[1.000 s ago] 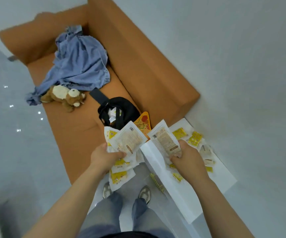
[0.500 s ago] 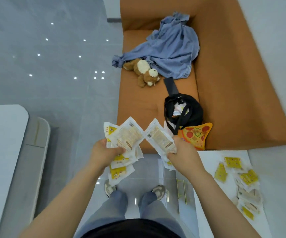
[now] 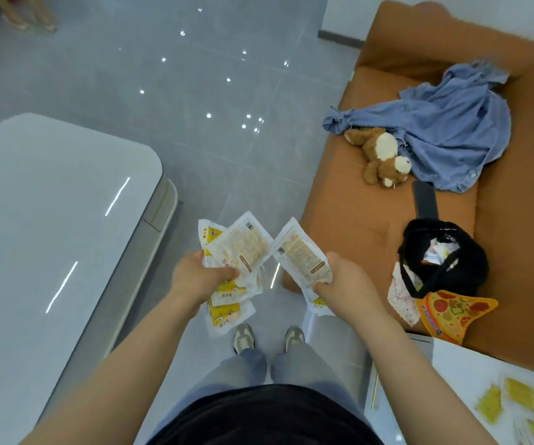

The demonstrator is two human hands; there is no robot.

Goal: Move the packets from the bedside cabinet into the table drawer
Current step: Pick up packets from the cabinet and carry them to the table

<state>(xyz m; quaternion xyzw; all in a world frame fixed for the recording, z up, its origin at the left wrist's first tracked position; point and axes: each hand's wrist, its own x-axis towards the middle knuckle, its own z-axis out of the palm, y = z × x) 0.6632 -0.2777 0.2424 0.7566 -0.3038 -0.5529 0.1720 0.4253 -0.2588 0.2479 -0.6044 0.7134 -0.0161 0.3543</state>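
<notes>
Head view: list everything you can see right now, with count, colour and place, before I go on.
table: one, glossy white, left
sofa: one, orange, right
shirt: one, blue, crumpled on the sofa
soft toy: one, brown and white, on sofa beside shirt
bag: one, black, on the sofa
pizza-slice pack: one, orange, sofa edge by the bag
bedside cabinet: one, white, bottom right
cabinet packets: several, yellow, blurred, on the cabinet
left-hand packets: several, white and yellow, fanned
right-hand packets: at least two, white and beige
shoes: two, grey, bottom centre
left hand: holds its packets
right hand: holds its packets
</notes>
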